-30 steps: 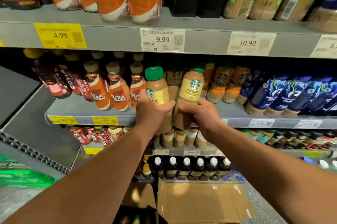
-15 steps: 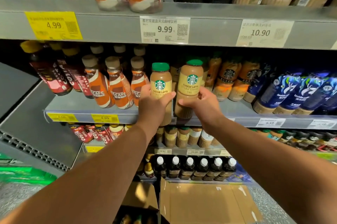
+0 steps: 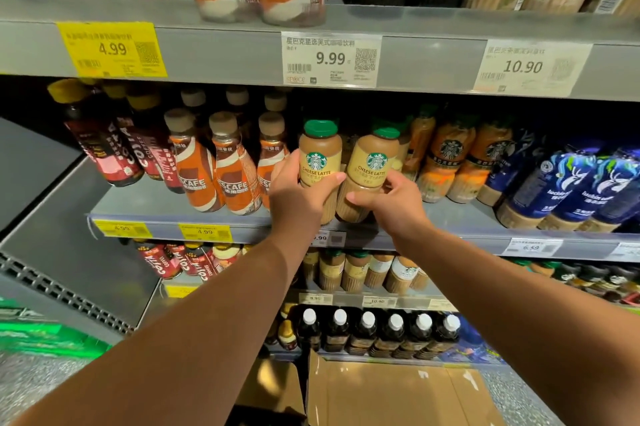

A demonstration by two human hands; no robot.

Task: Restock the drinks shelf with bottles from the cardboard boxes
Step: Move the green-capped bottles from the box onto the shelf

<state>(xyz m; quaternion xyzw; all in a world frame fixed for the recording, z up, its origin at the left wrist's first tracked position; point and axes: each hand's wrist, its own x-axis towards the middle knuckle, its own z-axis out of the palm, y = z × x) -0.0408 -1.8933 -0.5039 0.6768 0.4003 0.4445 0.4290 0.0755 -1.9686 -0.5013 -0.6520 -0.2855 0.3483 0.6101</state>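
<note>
1. Left hand grips the lower half of the left latte bottle. The thumb is across the front under the label, and the other fingers wrap round the left side.
2. Right hand grips the right latte bottle low down. The thumb is on the front and the fingertips curl round the right side at label height.
3. Both bottles are the same: green screw cap, tan body, pale yellow label w/ a green round logo and "CHEESE LATTE", beige drink showing below the label.
4. The bottles are side by side and touch at the lower body. The left one is approx. upright, while the right one leans w/ its cap to the right.
5. Their bases are at the front strip of the middle shelf, between the orange Nescafe bottles and the orange-label coffee bottles. Can't tell if they rest fully on it.
6. An open cardboard box is on the floor below the arms.
7. Vs 1 s ago, the bottles were lower, in front of the shelf edge, and tilted. They're now up at shelf level w/ labels facing out.
8. Vs 0.5 s ago, the bases are further in past the shelf lip, and the grip is the same on both.
</note>
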